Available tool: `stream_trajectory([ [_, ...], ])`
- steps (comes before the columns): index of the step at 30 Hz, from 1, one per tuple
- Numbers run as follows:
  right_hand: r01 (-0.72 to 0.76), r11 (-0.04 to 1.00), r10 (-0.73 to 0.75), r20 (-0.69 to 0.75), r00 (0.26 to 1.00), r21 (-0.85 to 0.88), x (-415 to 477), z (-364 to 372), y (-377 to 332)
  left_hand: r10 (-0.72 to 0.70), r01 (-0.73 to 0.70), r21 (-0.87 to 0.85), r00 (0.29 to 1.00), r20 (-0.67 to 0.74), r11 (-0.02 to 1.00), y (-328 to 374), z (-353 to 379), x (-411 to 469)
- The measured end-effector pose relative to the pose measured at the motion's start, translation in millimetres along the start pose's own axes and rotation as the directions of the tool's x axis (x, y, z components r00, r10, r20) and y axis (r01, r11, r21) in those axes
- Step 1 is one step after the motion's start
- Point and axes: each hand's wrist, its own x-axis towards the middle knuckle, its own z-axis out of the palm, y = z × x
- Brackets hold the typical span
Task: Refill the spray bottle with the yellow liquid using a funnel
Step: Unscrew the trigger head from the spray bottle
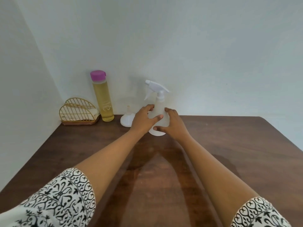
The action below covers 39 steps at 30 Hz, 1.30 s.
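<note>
A white translucent spray bottle [158,108] with a trigger head stands upright near the far edge of the brown wooden table [229,145]. My left hand [144,119] grips its body from the left, thumb across the front. My right hand [172,122] holds it from the right, lower down near the base. A white funnel [126,119] rests mouth-down just left of the bottle, partly hidden by my left hand. Further left stands a tall clear bottle of yellow liquid [103,102] with a purple cap, closed.
A gold wire napkin holder [79,113] with white napkins sits in the far left corner by the walls. The wall runs directly behind the objects. A faint wet-looking patch marks the table at the right.
</note>
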Motion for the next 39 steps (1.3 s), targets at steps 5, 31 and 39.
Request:
stream_trajectory([
  [5, 0.038, 0.998, -0.041, 0.042, 0.998, 0.059, -73, -3, -32, 0.020, -0.021, 0.036, 0.999, 0.029, 0.999, 7, -28, -78],
  [31, 0.015, 0.889, 0.146, -0.314, 0.938, 0.458, -222, -15, -157, -0.026, -0.023, -0.304, 0.987, -0.158, 0.952, 16, -48, -282],
  [39, 0.080, 0.889, 0.111, -0.381, 0.918, 0.451, -219, -3, -152, 0.048, -0.089, -0.235, 0.983, -0.176, 0.968, 6, -45, -275],
])
